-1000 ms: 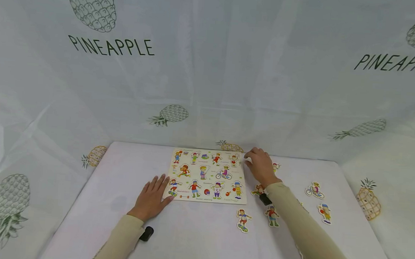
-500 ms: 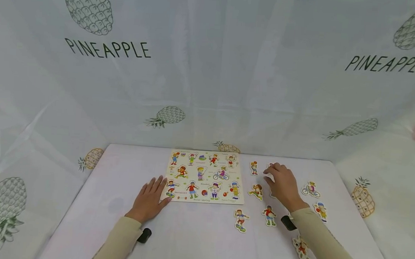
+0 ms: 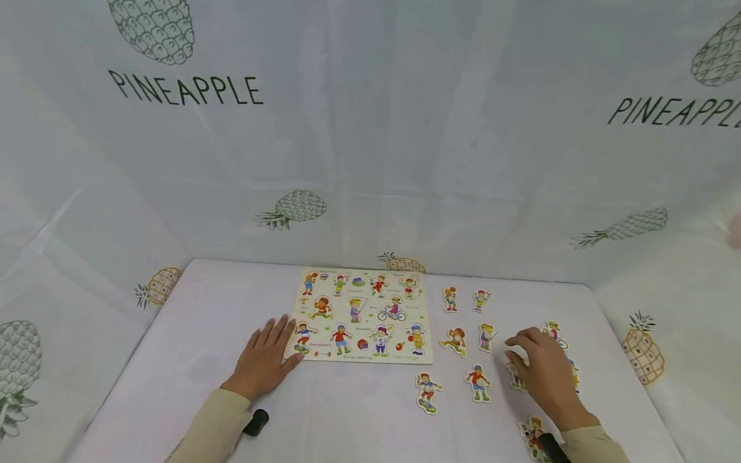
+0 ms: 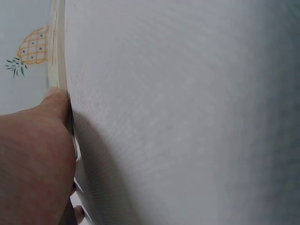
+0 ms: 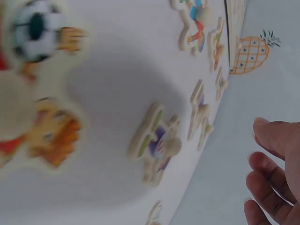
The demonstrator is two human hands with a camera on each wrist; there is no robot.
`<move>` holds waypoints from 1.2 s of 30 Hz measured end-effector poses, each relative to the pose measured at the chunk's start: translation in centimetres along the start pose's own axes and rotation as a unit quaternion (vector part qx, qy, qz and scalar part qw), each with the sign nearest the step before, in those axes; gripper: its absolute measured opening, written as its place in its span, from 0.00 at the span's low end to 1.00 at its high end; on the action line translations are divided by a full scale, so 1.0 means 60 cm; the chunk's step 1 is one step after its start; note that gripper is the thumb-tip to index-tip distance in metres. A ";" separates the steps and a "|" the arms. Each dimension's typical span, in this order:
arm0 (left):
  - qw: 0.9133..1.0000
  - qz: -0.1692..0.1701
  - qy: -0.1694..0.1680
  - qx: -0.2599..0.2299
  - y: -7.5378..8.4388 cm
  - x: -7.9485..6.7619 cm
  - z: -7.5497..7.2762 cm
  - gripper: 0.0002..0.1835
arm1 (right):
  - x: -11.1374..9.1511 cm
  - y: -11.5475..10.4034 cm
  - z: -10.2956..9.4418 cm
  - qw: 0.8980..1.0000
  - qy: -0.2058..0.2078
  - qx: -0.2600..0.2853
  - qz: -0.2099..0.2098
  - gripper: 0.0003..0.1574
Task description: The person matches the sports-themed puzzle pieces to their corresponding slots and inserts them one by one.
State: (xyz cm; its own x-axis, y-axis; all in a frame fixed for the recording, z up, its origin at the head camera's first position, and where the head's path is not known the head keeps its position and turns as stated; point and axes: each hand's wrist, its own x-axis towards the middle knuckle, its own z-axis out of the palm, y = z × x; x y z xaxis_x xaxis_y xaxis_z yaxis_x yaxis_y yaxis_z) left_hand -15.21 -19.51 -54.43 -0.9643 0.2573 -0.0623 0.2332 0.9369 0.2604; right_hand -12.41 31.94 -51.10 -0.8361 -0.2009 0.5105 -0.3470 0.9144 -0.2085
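Observation:
My left hand (image 3: 263, 357) lies flat with straight fingers at the left edge of the puzzle board (image 3: 325, 329), which is printed with sports figures. In the left wrist view the thumb (image 4: 56, 101) touches the board's edge (image 4: 61, 47). My right hand (image 3: 547, 376) hovers above the pieces on the right, fingers loosely bent and apart, holding nothing. Below its fingertips lies a baseball-player piece (image 3: 515, 378), partly hidden in the head view. The right wrist view shows that piece's round wooden knob (image 5: 172, 146). A cyclist piece (image 3: 555, 333) lies just beyond the fingers.
Several knobbed pieces lie right of the board, among them a runner (image 3: 454, 341), a golfer (image 3: 486, 337), a skateboarder (image 3: 426, 393) and a roller skater (image 3: 478, 384). A footballer piece (image 3: 533, 433) lies partly under the right wrist. A pineapple-print cloth (image 3: 376, 153) hangs behind the table.
My right hand has moved from beside the board's upper right corner, over the golfer piece, to the right and nearer me, uncovering several pieces. The left hand stays on the board's edge.

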 end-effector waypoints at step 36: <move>1.000 0.012 0.001 0.001 -0.009 0.002 0.009 0.40 | -0.147 0.018 -0.037 0.995 -0.057 -0.012 0.086 0.19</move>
State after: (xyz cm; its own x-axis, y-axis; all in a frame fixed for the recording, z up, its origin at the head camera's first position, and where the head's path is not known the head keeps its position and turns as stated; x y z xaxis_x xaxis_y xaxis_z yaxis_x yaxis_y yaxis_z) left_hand -15.38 -19.84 -55.09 -0.9587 0.2791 -0.0543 0.2562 0.9308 0.2606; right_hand -4.45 35.46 -54.01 -0.9255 -0.0786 0.3705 -0.1857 0.9468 -0.2629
